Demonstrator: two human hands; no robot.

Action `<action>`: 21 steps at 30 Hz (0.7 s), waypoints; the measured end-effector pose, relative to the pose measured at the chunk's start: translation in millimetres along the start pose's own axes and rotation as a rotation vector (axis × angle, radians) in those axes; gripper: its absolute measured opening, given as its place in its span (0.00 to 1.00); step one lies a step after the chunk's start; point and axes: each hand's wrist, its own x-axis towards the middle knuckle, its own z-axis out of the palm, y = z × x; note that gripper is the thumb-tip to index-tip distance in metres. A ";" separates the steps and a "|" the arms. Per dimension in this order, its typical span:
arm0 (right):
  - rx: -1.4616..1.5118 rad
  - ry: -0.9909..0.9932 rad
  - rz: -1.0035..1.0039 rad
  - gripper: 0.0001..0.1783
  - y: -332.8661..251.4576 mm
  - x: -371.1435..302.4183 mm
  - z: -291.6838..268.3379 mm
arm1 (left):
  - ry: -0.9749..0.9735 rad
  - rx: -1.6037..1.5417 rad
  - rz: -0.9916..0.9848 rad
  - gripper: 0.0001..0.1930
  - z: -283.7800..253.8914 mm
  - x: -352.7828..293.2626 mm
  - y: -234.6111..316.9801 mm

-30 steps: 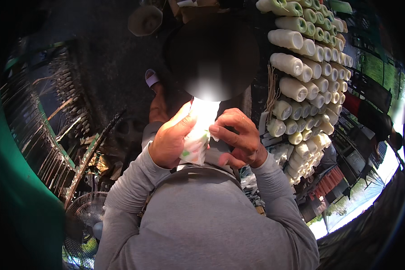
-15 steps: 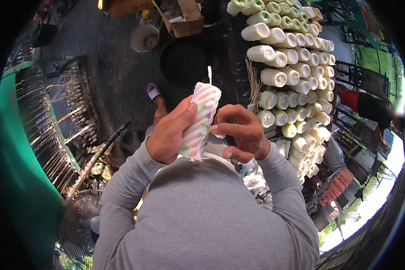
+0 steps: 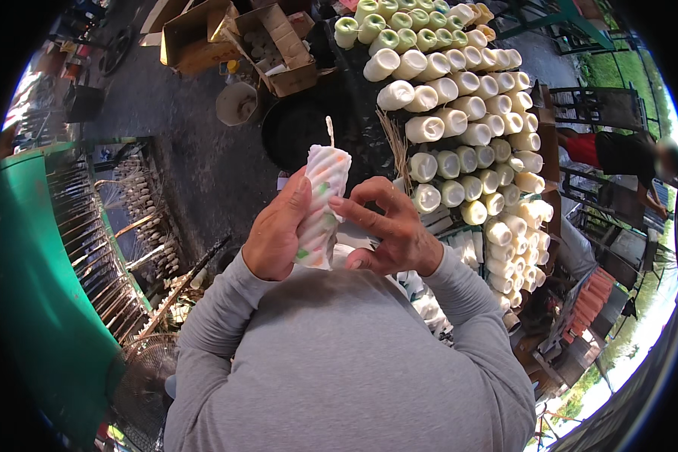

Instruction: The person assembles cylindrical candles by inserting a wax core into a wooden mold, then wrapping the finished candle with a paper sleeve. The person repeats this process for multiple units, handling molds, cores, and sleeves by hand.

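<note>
A white candle (image 3: pixel 322 218) with spiral ridges and pink, orange and green patches stands nearly upright before my chest, its pale wick (image 3: pixel 330 132) sticking up. My left hand (image 3: pixel 277 235) wraps its left side, the thumb lying along the ridges. On the other side, my right hand (image 3: pixel 398 235) rests a fingertip against the candle's upper right face. Its other fingers are bent and spread apart, and no object shows between them. The back of the candle is hidden.
Rows of white and greenish cylinders (image 3: pixel 471 134) fill the right, beside a bundle of thin sticks (image 3: pixel 394 149). Cardboard boxes (image 3: pixel 290 77), a pale container (image 3: pixel 237 104) and a dark round basin (image 3: pixel 275 139) lie ahead. A fan (image 3: pixel 139 384) stands lower left; another person (image 3: pixel 618 154) is far right.
My right hand's fingers have gone from curled together at the candle's edge to spread, one fingertip now on its face. My left hand keeps its grip. The whole view has shifted.
</note>
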 end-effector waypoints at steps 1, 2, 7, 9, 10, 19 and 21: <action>-0.088 0.006 -0.046 0.43 -2.6 0.3 2.2 | -0.023 0.000 0.024 0.31 0.7 -0.3 0.4; -0.183 -0.011 -0.071 0.44 -5.6 0.4 3.5 | -0.045 0.005 0.037 0.32 0.3 -0.3 1.8; -0.250 0.015 -0.092 0.43 -13.0 3.0 5.9 | -0.100 0.074 0.052 0.32 -3.3 3.3 8.4; -0.140 0.020 -0.049 0.37 -15.4 2.9 5.0 | -0.109 0.096 0.076 0.31 -4.1 3.0 10.6; -0.058 0.022 0.005 0.34 -17.8 2.2 4.7 | -0.103 0.097 0.079 0.32 -4.9 2.9 12.5; -0.099 0.293 0.240 0.42 -52.7 9.9 38.6 | -0.375 -0.041 -0.055 0.34 -30.8 2.7 45.8; -0.391 0.285 0.111 0.48 -55.1 18.3 46.7 | -0.371 -0.140 -0.066 0.33 -30.8 2.6 46.2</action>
